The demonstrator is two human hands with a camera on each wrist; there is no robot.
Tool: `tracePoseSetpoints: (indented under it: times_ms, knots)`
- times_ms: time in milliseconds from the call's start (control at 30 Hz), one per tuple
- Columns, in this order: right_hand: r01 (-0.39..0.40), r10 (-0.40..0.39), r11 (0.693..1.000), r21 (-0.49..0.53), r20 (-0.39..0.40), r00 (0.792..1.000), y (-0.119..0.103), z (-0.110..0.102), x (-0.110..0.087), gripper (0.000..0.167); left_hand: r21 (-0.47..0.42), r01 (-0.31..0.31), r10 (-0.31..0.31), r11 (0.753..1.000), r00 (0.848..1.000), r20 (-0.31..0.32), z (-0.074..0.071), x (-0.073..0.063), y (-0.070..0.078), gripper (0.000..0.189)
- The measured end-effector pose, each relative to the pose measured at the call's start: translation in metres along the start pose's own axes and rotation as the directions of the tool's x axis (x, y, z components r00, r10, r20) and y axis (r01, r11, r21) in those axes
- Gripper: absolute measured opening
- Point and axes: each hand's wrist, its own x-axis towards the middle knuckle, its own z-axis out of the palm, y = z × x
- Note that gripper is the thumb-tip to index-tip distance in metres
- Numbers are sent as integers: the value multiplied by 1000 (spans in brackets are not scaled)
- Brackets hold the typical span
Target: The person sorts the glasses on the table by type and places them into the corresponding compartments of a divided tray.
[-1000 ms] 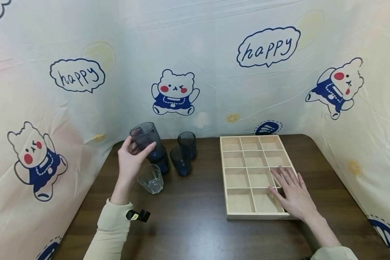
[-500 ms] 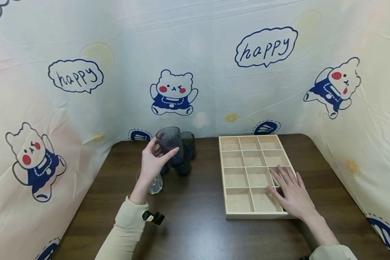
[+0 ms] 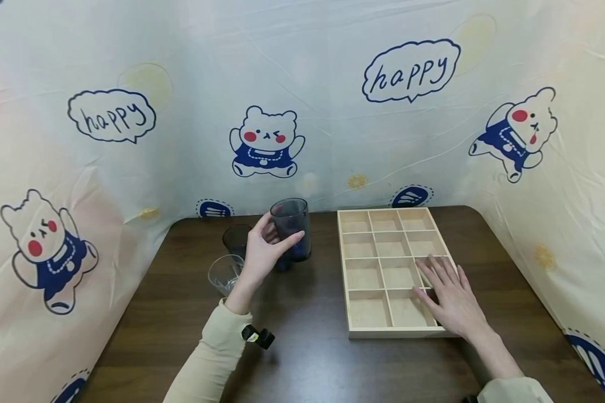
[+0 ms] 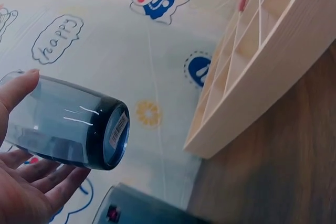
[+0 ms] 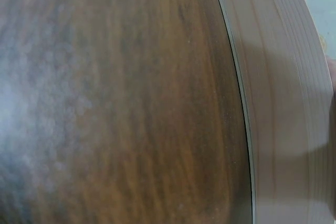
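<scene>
the left grip [image 3: 263, 249] is clamped on a blue glass [image 3: 288, 221], thumb on one side and fingers on the other, spread as wide as the glass between them. in the left wrist view the glass has a barcode label on its base, and the base sits clear of the fingers. the glass is held above the table [image 3: 307, 364], left of the wooden tray [image 3: 398, 333] and well apart from it. the right grip [image 3: 451, 296] is spread loosely and rests on the tray's near right part, holding nothing; its wrist camera shows mostly table and tray wall. compared with half a second ago, the left grip and its glass have shifted right, toward the tray, and a dark glass [image 3: 234, 238] hidden by that hand then now shows to its left. the clear glass [image 3: 223, 273], partly behind the left wrist, shows more of its rim. the right grip and tray have stayed put.
</scene>
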Motion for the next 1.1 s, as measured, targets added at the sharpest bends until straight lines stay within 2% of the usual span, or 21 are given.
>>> tracePoseSetpoints:
  times_ms: [300, 467, 633, 1100]
  knots:
    - [-7, 7, 1000, -8, 8, 1000, -1, 1, 4, 70, -5, 8, -7, 1000, 1000, 18, 26, 9, -9, 71]
    - [-17, 17, 1000, -3, 9, 1000, -2, 1, 4, 71, -46, 44, -44, 998, 999, 7, 39, 16, -21, 67]
    - [-21, 21, 1000, -8, 10, 1000, -1, -1, 3, 71, -50, 77, -78, 996, 997, -25, 51, 19, -31, 72]
    - [-30, 30, 1000, -6, 18, 999, 1, -1, 2, 72, -49, 108, -109, 993, 994, -7, 74, 24, -39, 83]
